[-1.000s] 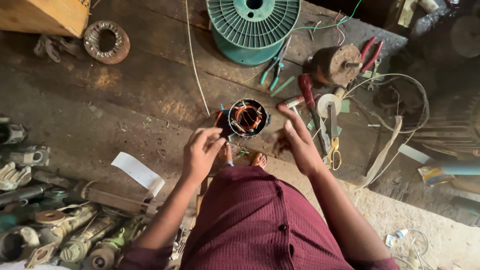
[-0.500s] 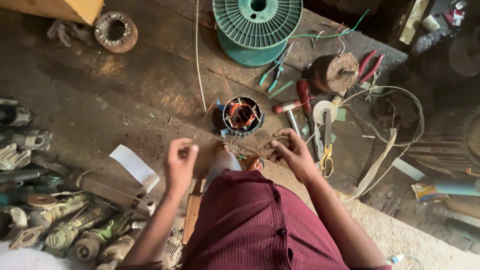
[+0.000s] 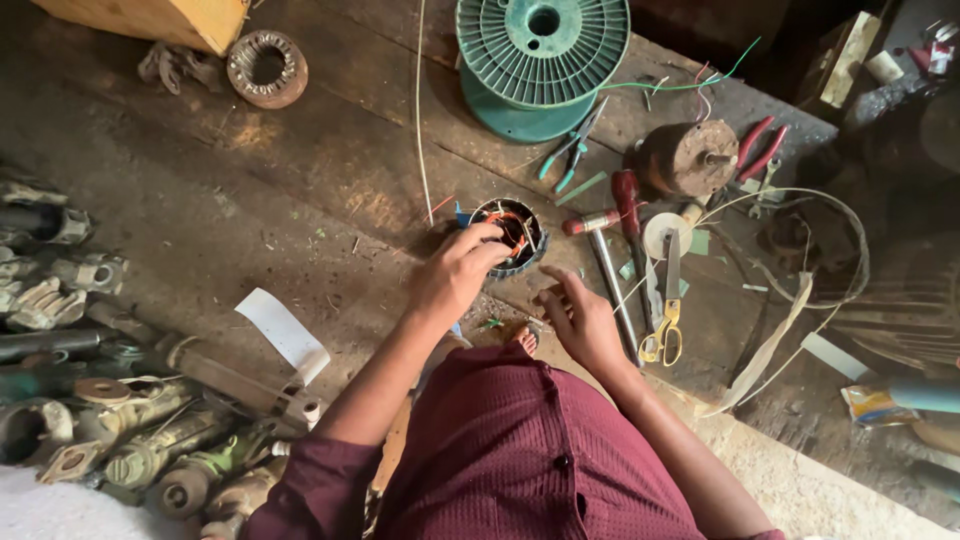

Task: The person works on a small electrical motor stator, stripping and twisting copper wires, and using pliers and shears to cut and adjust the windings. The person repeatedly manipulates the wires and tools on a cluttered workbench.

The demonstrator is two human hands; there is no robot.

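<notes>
A small round motor stator [image 3: 519, 226] with copper and orange windings stands on the dark wooden floor [image 3: 300, 190]. My left hand [image 3: 455, 278] reaches forward, and its fingertips close on the stator's near left rim. My right hand [image 3: 582, 322] rests low on the floor just right of and nearer than the stator, apart from it. Its fingers are loosely bent and I see nothing in them. A thin pale wire [image 3: 420, 120] runs from the stator's side toward the far edge.
A green wire spool [image 3: 543, 58] stands beyond the stator. To the right lie a hammer [image 3: 605, 262], yellow-handled scissors [image 3: 664, 318], a red screwdriver [image 3: 630, 200], pliers [image 3: 757, 148] and a rusty motor rotor [image 3: 688, 158]. Old metal parts [image 3: 120, 420] pile at the left, beside a white paper strip [image 3: 282, 332].
My left hand was drawn back as a fist half a second ago; it has gone forward to the stator's rim. My right hand has sunk slightly toward the floor. The view has shifted a little.
</notes>
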